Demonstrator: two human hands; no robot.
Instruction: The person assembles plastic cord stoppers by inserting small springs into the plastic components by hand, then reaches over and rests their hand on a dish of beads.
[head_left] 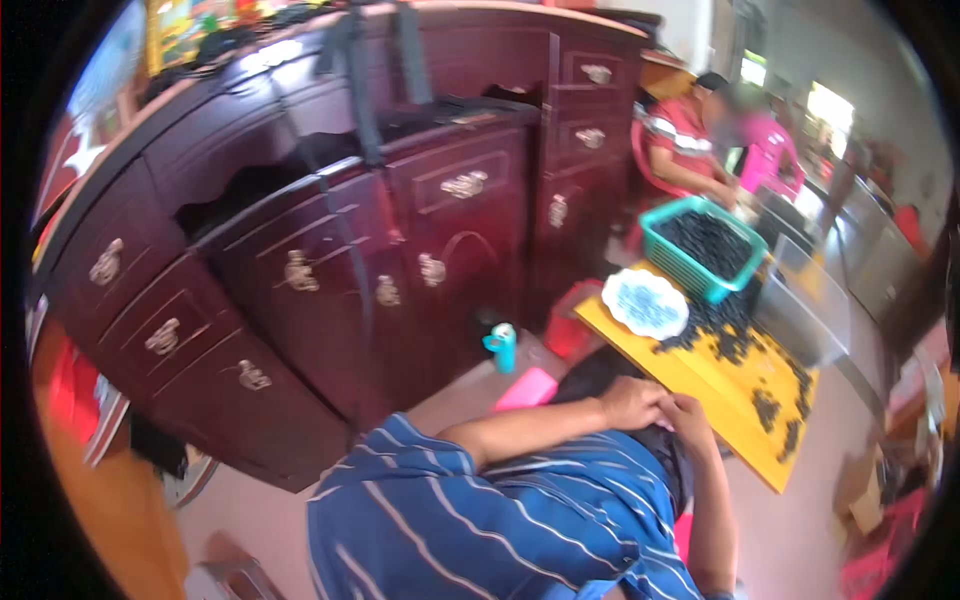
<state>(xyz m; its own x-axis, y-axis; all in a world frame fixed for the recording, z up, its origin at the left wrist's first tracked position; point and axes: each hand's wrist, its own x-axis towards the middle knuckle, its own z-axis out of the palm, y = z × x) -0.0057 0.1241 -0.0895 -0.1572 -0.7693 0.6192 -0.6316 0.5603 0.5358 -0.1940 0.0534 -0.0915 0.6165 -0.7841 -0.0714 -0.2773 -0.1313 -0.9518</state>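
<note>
My left hand (632, 403) and my right hand (688, 418) meet over my dark-clad lap, beside the near edge of a yellow table (690, 370). Both hands are closed, their fingertips pinched together; anything between them is too small to make out. On the tabletop lie many small black pieces (735, 345), scattered and heaped. A white scalloped plate with blue tints (646, 303) stands near the table's left edge. Behind it, a green plastic basket (705, 275) holds a heap of similar black pieces (705, 243). A clear plastic bin (802, 305) is at the table's far right.
A dark red wooden cabinet (460, 235) runs along the left. A teal bottle (503, 348) and pink item (527, 388) are low beside it. Across the table sits a person in a red shirt (680, 140), near another in pink (765, 150). Cardboard (862, 490) lies at right.
</note>
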